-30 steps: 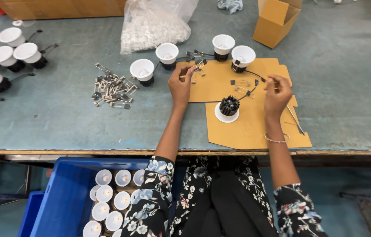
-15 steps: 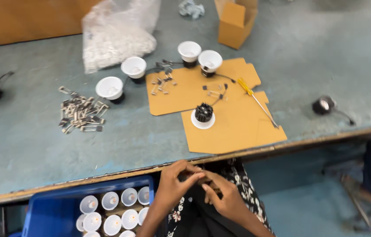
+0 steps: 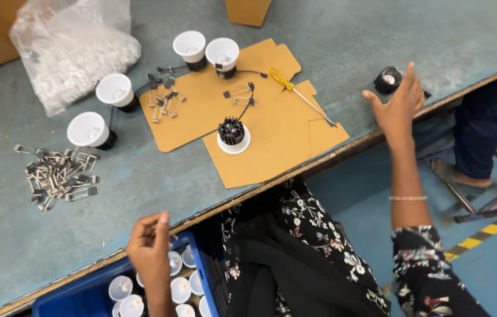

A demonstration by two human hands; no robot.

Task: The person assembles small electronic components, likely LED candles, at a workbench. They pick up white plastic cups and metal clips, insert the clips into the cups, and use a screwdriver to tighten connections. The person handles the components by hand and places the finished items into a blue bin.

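So your right hand (image 3: 398, 103) is open, empty, reaching for the black lamp (image 3: 388, 80) at the table edge; left hand (image 3: 150, 246), loosely curled, empty, hovers over the crate (image 3: 81, 299). Next: close on the lamp.

The table (image 3: 378, 35) is dull blue-grey. Brown cardboard sheets (image 3: 278, 129) carry a black-finned lamp part (image 3: 232, 134) on a white ring and a yellow-handled screwdriver (image 3: 298, 94). The crate (image 3: 84, 296) is bright blue; the dress (image 3: 313, 235) is black with a pale floral print.
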